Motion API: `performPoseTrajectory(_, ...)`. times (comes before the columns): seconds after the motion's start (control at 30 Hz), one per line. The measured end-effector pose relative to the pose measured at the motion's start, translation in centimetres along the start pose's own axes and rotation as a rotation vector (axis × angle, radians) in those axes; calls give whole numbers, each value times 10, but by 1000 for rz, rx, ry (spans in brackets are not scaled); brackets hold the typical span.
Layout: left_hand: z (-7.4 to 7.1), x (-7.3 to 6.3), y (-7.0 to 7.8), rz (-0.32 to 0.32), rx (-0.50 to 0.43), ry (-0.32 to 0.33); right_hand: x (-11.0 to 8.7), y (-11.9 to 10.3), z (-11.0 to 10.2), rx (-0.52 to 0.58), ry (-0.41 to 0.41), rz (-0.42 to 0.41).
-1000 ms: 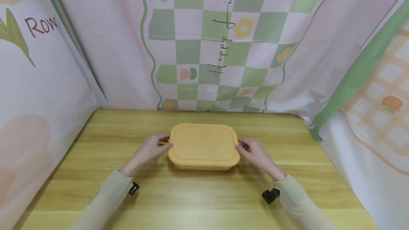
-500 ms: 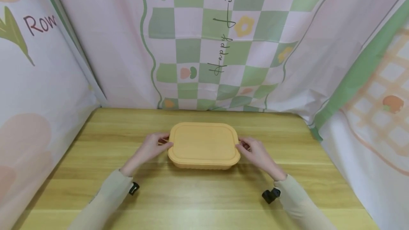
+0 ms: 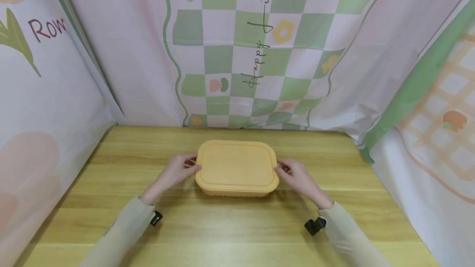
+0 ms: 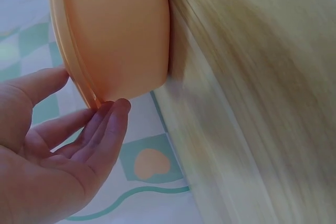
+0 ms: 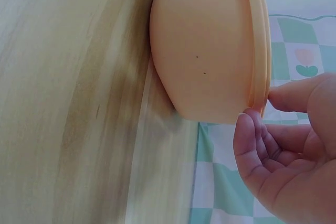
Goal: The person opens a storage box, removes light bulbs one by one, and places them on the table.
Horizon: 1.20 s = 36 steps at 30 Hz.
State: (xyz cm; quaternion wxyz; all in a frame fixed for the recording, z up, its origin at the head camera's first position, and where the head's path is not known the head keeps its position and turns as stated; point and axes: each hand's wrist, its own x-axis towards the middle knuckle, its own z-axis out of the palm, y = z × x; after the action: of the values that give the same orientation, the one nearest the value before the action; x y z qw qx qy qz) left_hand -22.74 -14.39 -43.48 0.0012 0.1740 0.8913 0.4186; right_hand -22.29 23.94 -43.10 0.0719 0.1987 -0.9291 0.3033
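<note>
A yellow-orange rectangular box point(image 3: 236, 193) with rounded corners stands on the wooden table, its matching flat lid point(image 3: 237, 165) on top. My left hand point(image 3: 179, 171) pinches the lid's left end, thumb on the top face and fingers beneath the rim. At the opposite end, my right hand point(image 3: 297, 175) holds the rim the same way. In the left wrist view, the fingertips point(image 4: 121, 106) lie right at the rim, beside the box's smooth wall point(image 4: 118, 30). The right wrist view shows two small dark specks on the box wall point(image 5: 205, 35). The inside is hidden.
The wooden table point(image 3: 237, 230) runs back to a hanging curtain point(image 3: 219, 59) with green checks and lettering. More printed cloth point(image 3: 33, 106) hangs along the left and right sides. A black wrist device point(image 3: 315, 226) sits by the right sleeve, another by the left.
The lid's far edge has risen slightly in the head view, while its near edge stays nearly in place. Both hands keep their hold at the two ends and have hardly moved.
</note>
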Motion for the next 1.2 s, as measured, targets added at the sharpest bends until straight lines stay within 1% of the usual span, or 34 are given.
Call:
performPoseTrajectory(0.27,0,1,0,29,31,24,1,-4,-4,-18,-21,41)
performPoseTrajectory(0.5,1,0,-3,3,36,29,2,-6,-4,-13,-32,60)
performPoseTrajectory(0.7,-2,0,1,8,18,39,1,-8,-7,23,-43,71)
performPoseTrajectory(0.97,-7,-1,8,-25,8,64,2,-11,-9,48,-39,54)
performPoseTrajectory(1.07,-10,-2,9,-37,-4,65,2,-13,-9,56,-39,50)
performPoseTrajectory(1.2,-13,-4,8,-35,-12,57,1,-18,-10,58,-36,35)
